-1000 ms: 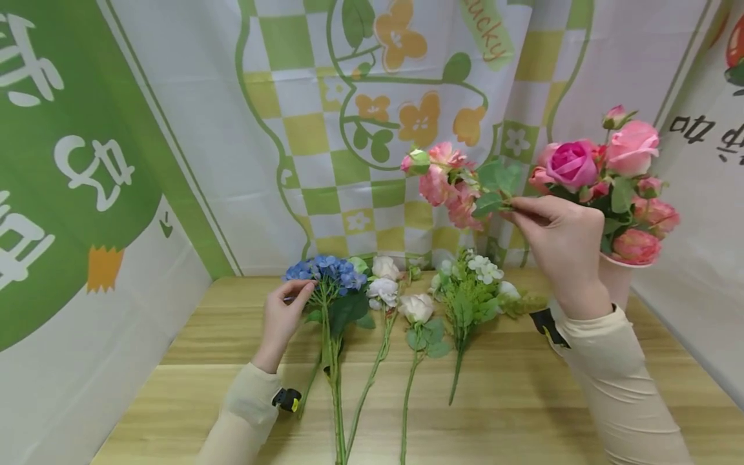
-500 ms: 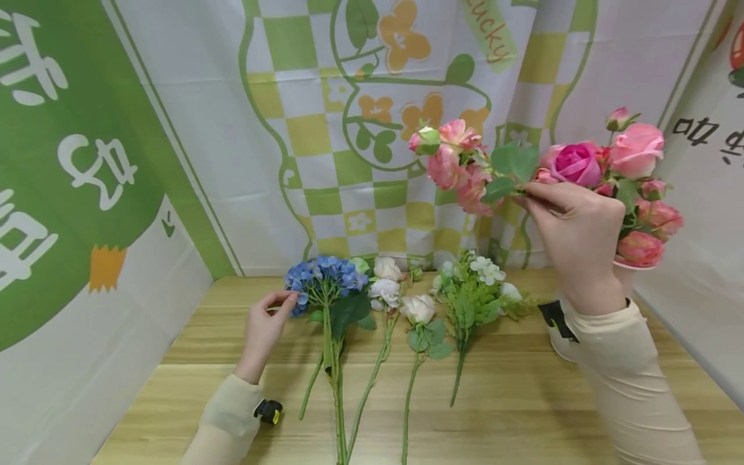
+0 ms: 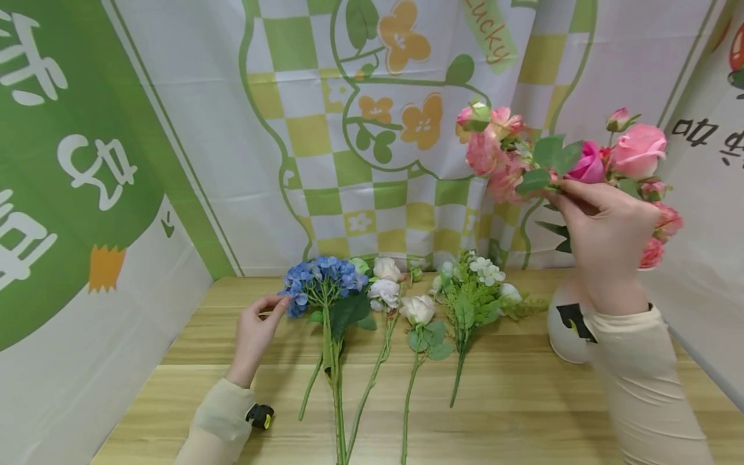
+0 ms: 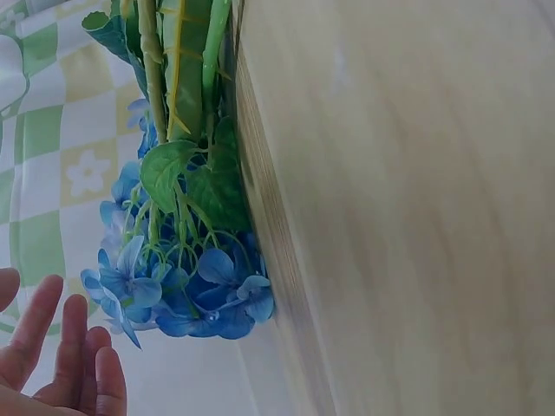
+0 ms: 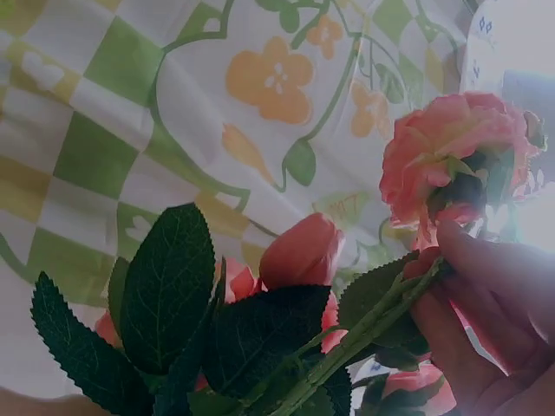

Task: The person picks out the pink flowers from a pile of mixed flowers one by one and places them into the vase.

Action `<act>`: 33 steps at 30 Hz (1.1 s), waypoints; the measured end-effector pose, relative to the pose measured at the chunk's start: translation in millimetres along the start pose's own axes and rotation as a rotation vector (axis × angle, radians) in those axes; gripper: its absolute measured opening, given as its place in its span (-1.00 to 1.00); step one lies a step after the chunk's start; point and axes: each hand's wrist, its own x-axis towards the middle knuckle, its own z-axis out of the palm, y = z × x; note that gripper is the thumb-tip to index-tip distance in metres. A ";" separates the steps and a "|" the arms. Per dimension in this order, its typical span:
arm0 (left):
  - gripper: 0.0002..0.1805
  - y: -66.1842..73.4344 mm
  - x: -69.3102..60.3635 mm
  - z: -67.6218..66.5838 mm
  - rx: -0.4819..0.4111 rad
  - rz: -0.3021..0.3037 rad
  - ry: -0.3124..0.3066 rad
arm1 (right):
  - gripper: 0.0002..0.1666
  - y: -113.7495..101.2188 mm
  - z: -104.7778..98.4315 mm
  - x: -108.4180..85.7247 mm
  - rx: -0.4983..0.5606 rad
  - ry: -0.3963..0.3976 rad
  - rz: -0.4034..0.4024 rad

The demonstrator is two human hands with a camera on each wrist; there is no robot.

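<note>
My right hand [image 3: 610, 236] pinches the stem [image 5: 347, 342] of a pink flower spray [image 3: 488, 155] between thumb and fingers. The spray is held up in the air, its blooms pointing left, in front of other pink flowers [image 3: 638, 152] standing in a pale vase [image 3: 564, 332]. My hand and sleeve hide part of that vase. At the left, my left hand [image 3: 256, 332] is beside the blue hydrangea [image 3: 322, 281] lying on the table. In the left wrist view its fingers [image 4: 69, 355] are loosely bent and grip nothing, apart from the petals.
White roses [image 3: 418, 310] on long stems and a green spray with small white flowers [image 3: 473, 294] lie on the wooden table [image 3: 494, 420]. A checkered cloth [image 3: 386, 200] hangs behind, and printed panels flank both sides.
My right hand has moved right and slightly up with the pink flower spray, closer to the vase's flowers. My left hand has drawn back left from the hydrangea.
</note>
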 end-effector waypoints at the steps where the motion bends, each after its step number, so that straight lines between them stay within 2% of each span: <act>1: -0.63 -0.7 0.2 0.1 0.002 0.004 -0.001 | -0.76 1.7 -0.8 0.4 0.007 0.010 0.009; 8: -0.61 -1.0 0.8 1.3 0.026 0.009 -0.004 | -0.83 7.1 -6.1 4.6 0.030 0.124 0.087; 12: -0.61 -0.7 0.6 0.6 0.011 -0.003 -0.011 | -0.83 10.4 -8.6 7.0 0.052 0.161 0.132; 18: -0.61 -1.2 0.8 0.9 0.008 -0.004 -0.014 | -0.79 18.4 -10.9 5.0 0.031 0.144 0.183; 26: -0.60 -1.1 0.7 1.6 0.011 -0.010 -0.011 | -0.81 28.7 -9.9 -1.2 0.016 0.149 0.176; 33: -0.58 -1.2 0.1 0.8 0.017 -0.017 -0.021 | -0.72 35.8 -10.2 -9.3 -0.007 0.100 0.193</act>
